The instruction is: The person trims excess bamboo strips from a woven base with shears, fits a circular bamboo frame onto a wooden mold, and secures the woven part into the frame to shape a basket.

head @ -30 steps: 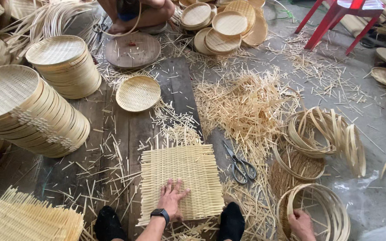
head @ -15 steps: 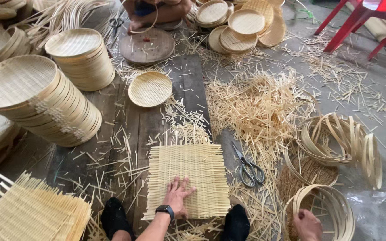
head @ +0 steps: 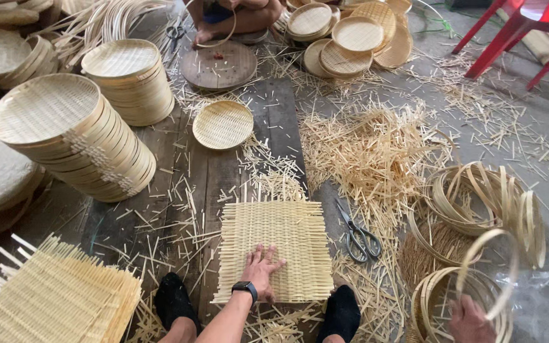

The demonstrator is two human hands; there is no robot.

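A square woven bamboo mat [head: 284,241] lies flat on the wooden boards in front of me. My left hand [head: 260,268], with a black watch on the wrist, presses flat on the mat's near edge, fingers spread. My right hand [head: 471,319] at the lower right grips a thin bamboo hoop [head: 492,270] and holds it up above a pile of bamboo rings [head: 443,298]. My two feet in black socks rest either side of the mat's near edge.
Scissors [head: 358,234] lie just right of the mat. A small round basket [head: 223,124] sits ahead, tall stacks of round trays [head: 77,136] at left, a stack of woven mats [head: 55,298] at lower left. Another person's legs [head: 236,16] are at the top, with a red chair [head: 516,32] at upper right.
My right hand has lifted a bamboo hoop up from the ring pile. My left hand stays pressed on the mat. The view has tilted down slightly.
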